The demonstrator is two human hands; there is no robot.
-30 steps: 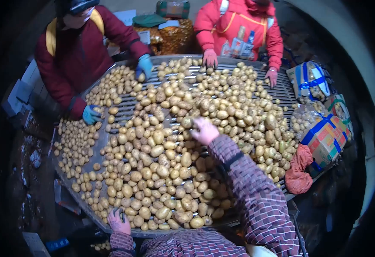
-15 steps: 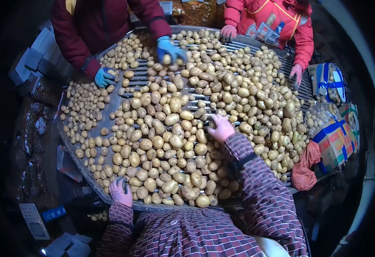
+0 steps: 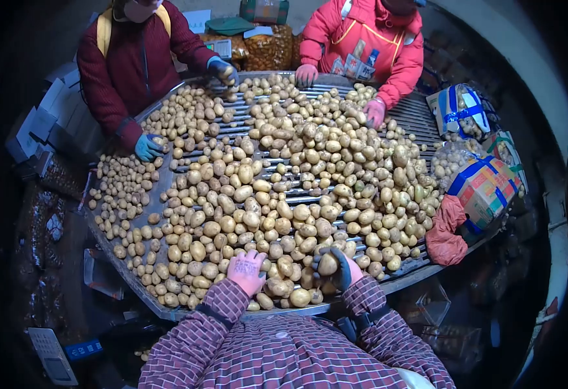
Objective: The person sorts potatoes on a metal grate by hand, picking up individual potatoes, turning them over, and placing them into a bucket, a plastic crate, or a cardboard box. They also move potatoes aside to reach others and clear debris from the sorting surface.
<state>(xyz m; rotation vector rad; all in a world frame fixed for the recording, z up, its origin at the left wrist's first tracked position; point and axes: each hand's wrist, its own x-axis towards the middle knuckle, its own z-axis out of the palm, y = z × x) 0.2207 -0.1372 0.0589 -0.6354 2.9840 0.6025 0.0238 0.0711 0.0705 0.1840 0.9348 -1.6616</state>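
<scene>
Potatoes (image 3: 211,228) of mixed sizes lie heaped across a slatted metal sorting table (image 3: 284,162). My left hand (image 3: 247,271), in a pink glove, rests palm down among the potatoes near the front edge, fingers forward and slightly bent over them. To its right, my right hand (image 3: 345,271), in a glove with a dark palm, is closed around a single potato (image 3: 328,264). That potato is held just above the others near the front rim. What lies beneath my left fingers is hidden.
Across the table, a person in maroon (image 3: 134,71) holds a potato in a blue-gloved hand (image 3: 222,71). Another person in a red jacket (image 3: 368,45) has pink-gloved hands on the far side. Taped boxes (image 3: 485,191) and a red bag (image 3: 446,230) sit at the right edge.
My right hand has come back from mid-table to the front and now holds a potato. My left hand has moved right from the front-left rim onto the potatoes. The view has shifted.
</scene>
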